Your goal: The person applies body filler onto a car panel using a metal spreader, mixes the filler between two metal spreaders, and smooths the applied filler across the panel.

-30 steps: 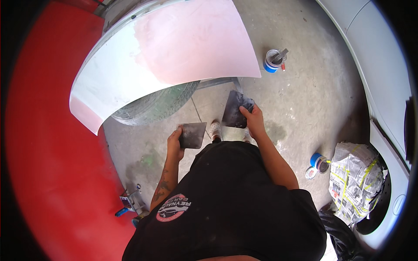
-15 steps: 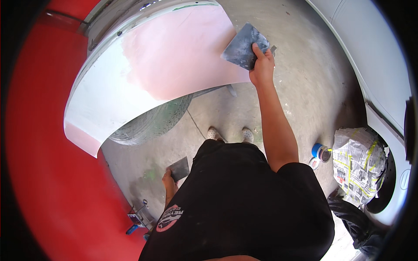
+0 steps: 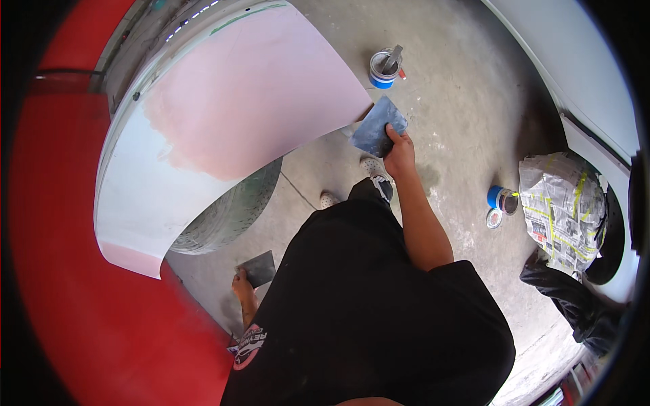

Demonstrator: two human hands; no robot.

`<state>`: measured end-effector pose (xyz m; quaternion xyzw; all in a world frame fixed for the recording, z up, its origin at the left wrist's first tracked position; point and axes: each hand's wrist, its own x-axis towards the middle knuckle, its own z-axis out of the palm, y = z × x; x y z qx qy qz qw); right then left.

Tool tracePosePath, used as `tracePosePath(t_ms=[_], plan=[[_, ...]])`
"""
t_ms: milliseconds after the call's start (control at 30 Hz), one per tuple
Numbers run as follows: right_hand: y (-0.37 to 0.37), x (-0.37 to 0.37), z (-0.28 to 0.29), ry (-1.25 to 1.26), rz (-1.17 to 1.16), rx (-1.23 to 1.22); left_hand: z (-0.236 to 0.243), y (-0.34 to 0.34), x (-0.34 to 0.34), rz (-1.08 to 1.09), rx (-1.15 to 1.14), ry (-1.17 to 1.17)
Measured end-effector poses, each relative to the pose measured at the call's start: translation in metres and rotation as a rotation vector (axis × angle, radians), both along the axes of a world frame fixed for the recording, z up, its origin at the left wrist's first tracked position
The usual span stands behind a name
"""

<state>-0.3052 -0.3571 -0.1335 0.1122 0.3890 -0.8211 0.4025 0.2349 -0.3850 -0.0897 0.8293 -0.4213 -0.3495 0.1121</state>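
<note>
Two spreader blades: your right hand (image 3: 399, 150) grips the larger grey blade (image 3: 378, 126), long axis slanting toward the pink panel (image 3: 250, 95), touching its edge; your left hand (image 3: 242, 287) clasps the smaller dark blade (image 3: 258, 268), held low by the tyre (image 3: 227, 213).

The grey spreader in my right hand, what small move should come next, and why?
Probably lay the grey spreader flat onto the pink-coated panel: the right hand holds it just off the panel's lower edge, while the left hand keeps a second spreader low.
</note>
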Motion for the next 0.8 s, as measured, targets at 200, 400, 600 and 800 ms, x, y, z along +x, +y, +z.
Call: tracePosePath(t_ms=[200, 400, 600, 800], plan=[[-0.004, -0.005, -0.001, -0.153, 0.142, -0.013, 0.015, 0.000, -0.048, -0.034, -0.083, 0.116], [-0.024, -0.010, 0.023, -0.085, 0.248, -0.095, 0.033, 0.024, -0.094, -0.144, -0.142, -0.063], [-0.066, -0.019, 0.073, 0.003, 0.250, -0.139, 0.001, 0.059, -0.054, -0.471, -0.144, -0.344], [-0.106, -0.022, 0.101, 0.156, 0.230, -0.185, 0.001, 0.071, -0.062, -0.330, -0.055, -0.258]])
